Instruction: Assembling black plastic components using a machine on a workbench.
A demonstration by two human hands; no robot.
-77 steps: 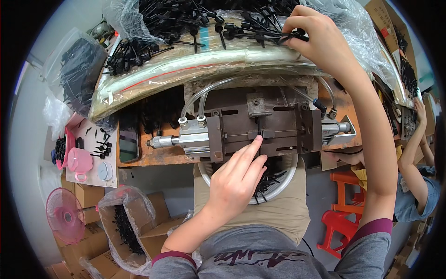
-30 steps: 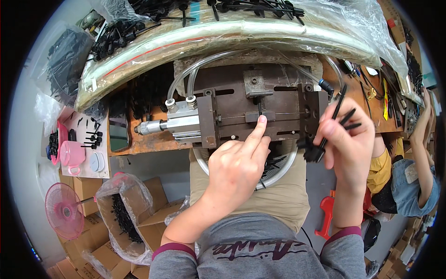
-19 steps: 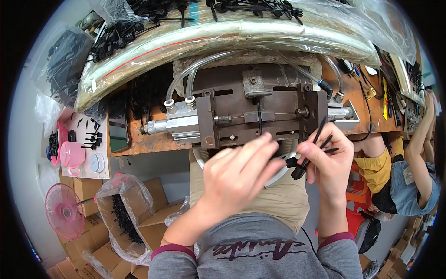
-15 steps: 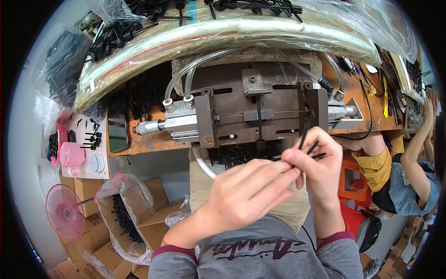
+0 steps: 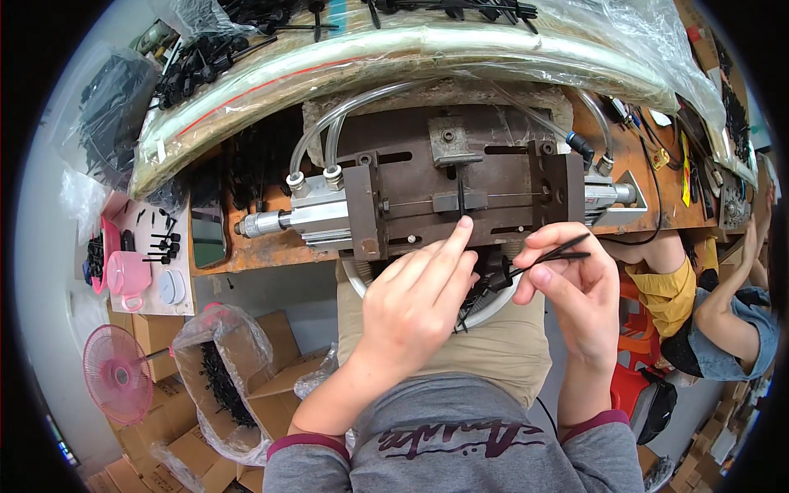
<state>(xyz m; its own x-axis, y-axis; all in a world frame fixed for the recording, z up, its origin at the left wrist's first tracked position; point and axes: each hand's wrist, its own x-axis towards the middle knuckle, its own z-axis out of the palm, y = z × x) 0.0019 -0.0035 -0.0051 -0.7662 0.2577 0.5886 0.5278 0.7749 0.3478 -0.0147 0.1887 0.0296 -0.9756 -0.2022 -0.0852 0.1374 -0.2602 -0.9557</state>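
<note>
A black plastic rod [image 5: 461, 191] lies upright across the middle of the brown metal fixture [image 5: 501, 234], its upper end under a small metal clamp block [image 5: 454, 148]. My left hand [image 5: 415, 300] is closed over the rod's lower end, with the index fingertip on the shaft. The rod's head and my left thumb are hidden beneath the hand. To the right, in front of the fixture, my right hand [image 5: 579, 287] pinches a few thin black rods [image 5: 559, 251] between thumb and fingers. A thick black head [image 5: 498, 279] on them points toward my left hand.
Air cylinders [image 5: 320, 220] with clear hoses flank the fixture. A plastic-wrapped roll [image 5: 394, 53] bearing black parts lies behind. At left are a phone [image 5: 209, 234], a pink cup [image 5: 129, 273], a pink fan [image 5: 119, 374] and a lined carton [image 5: 222, 382]. Another person [image 5: 731, 329] sits at right.
My left hand has moved away from my right hand and up onto the rod in the fixture. My right hand has turned the rods, so they now lie slanted with a head showing.
</note>
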